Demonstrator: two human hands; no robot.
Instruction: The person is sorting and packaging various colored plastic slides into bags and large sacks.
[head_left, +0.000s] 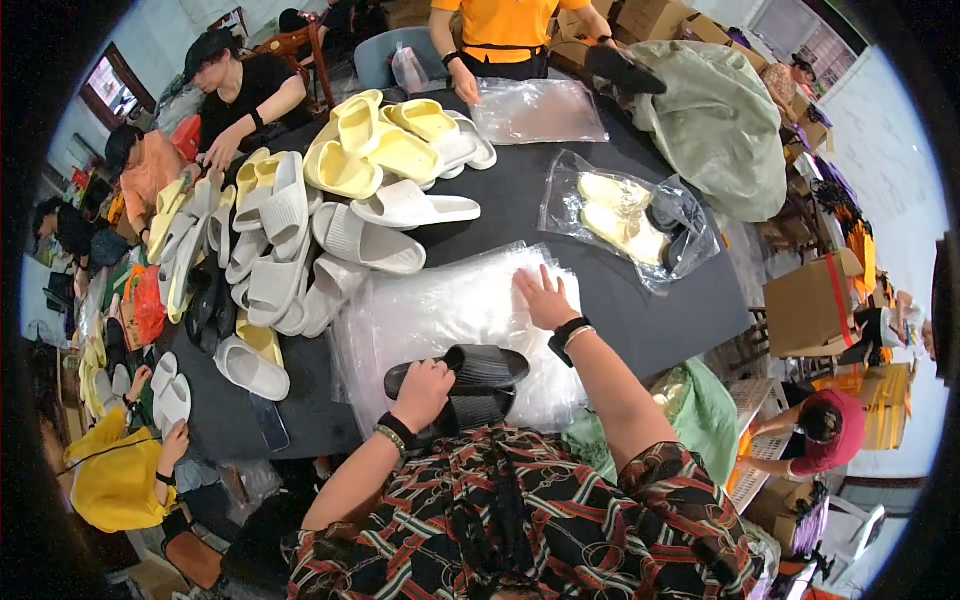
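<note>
A pair of black slide sandals [487, 364] lies on a stack of clear plastic bags [430, 300] at the table's near side. My left hand [422, 396] is closed around the left ends of the sandals, its fingertips partly hidden. Spread over the upper right part of the bags, my right hand [546, 300] is open and holds nothing. Left of the bags is a big heap of grey slides [370, 240] and pale yellow slides [345, 168]. Beyond my right hand lies a clear bag [560, 205] with yellow slides [615, 215] and a black pair [672, 230] in it.
The dark table [480, 215] also holds a phone [269, 424] at its near left edge. Across it, a person in orange [505, 25] touches a flat clear bag [540, 108]. A green sack [705, 130] stands far right. Other people work at left; a carton [815, 305] is at right.
</note>
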